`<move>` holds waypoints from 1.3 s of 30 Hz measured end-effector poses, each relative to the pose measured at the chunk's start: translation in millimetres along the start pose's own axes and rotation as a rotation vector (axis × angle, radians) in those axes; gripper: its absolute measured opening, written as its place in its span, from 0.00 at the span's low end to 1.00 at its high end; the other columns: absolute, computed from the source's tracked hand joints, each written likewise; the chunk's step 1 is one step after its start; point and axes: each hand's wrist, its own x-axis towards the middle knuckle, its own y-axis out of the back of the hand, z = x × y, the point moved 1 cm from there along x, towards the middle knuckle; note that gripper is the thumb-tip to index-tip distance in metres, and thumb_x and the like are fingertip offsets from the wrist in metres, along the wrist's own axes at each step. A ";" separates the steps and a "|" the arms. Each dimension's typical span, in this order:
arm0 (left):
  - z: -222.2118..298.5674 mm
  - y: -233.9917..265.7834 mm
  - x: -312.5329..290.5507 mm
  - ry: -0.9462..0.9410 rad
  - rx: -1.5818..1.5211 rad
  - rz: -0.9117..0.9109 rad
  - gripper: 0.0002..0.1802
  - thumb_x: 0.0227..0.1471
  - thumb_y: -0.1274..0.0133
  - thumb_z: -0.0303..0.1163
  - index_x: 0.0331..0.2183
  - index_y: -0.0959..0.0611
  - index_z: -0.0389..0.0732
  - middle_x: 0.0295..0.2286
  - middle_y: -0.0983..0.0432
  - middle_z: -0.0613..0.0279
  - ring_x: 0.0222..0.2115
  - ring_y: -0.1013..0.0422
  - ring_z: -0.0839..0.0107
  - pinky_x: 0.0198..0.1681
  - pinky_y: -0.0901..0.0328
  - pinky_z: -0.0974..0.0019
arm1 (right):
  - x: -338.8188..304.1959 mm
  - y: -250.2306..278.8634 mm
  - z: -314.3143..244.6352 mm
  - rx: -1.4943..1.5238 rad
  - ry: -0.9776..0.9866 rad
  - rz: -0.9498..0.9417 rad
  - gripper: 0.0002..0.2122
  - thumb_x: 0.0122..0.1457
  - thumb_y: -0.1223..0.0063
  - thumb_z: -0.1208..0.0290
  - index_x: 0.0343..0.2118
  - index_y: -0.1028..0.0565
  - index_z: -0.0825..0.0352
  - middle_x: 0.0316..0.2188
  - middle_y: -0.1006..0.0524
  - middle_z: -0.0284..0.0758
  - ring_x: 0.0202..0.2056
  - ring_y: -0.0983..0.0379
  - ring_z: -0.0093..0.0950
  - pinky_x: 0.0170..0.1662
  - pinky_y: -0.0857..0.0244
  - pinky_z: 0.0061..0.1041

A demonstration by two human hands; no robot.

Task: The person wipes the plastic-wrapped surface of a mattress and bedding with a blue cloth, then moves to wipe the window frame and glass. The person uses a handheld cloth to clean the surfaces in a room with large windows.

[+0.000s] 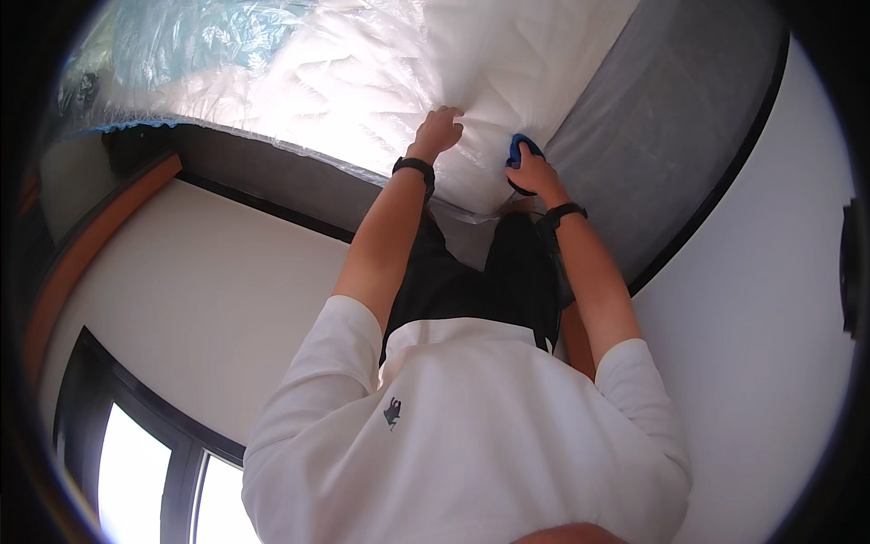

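- White quilted mattress (362, 82) in clear, crinkled plastic wrap lies across the top of the view, one of its kind, resting on a grey fabric bed base (652, 118) with a dark rim.
- One small blue cloth-like object (520, 150) sits on the mattress near its lower corner, under the right hand.
- Two hands are at work, both on the mattress corner and close together.
- Left hand (439, 130) rests knuckles-up on the plastic; its fingers curl together, pressed into the wrap, though whether they pinch a fold I cannot tell.
- Right hand (535, 170) covers the blue object, fingers closed over it, pressing it against the mattress surface.
- Each wrist carries one black band (414, 166), two in all.
- Plastic wrap looks thin, glossy and wrinkled, tinted pale blue at the far left; the mattress beneath is soft and stitched in a wavy pattern.
- A white short-sleeved shirt (471, 435) fills the lower view.
- Pale, smooth wall surfaces (217, 290) flank the bed; a dark-framed window (136, 453) shows bright at lower left.
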 end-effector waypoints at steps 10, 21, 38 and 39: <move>-101.7 65.1 -71.6 -0.005 0.087 -0.059 0.27 0.48 0.51 0.30 0.53 0.25 0.50 0.54 0.32 0.58 0.54 0.36 0.47 0.57 0.38 0.50 | 3.4 -24.8 -120.9 0.115 -0.011 0.128 0.41 0.52 0.49 0.48 0.67 0.46 0.61 0.51 0.25 0.48 0.51 0.28 0.49 0.52 0.33 0.45; -118.6 76.4 -52.8 0.071 0.063 0.166 0.31 0.43 0.45 0.31 0.53 0.29 0.45 0.53 0.42 0.39 0.51 0.37 0.37 0.53 0.34 0.47 | 5.8 -47.8 -133.0 0.527 -0.146 0.236 0.43 0.51 0.48 0.50 0.65 0.47 0.72 0.50 0.28 0.62 0.52 0.30 0.55 0.57 0.36 0.43; -109.0 66.9 -54.4 0.064 0.430 -0.032 0.42 0.46 0.46 0.40 0.62 0.36 0.39 0.60 0.47 0.32 0.60 0.46 0.37 0.61 0.44 0.45 | 9.9 -65.2 -142.9 0.739 -0.288 0.283 0.31 0.54 0.51 0.54 0.60 0.33 0.66 0.52 0.26 0.52 0.53 0.31 0.53 0.58 0.38 0.46; -102.1 63.4 -57.6 0.100 0.403 -0.032 0.43 0.46 0.46 0.39 0.63 0.38 0.40 0.60 0.48 0.32 0.60 0.47 0.36 0.61 0.44 0.44 | 4.9 -66.4 -131.5 0.687 -0.287 0.260 0.30 0.54 0.51 0.54 0.58 0.31 0.65 0.53 0.26 0.50 0.54 0.31 0.52 0.58 0.38 0.45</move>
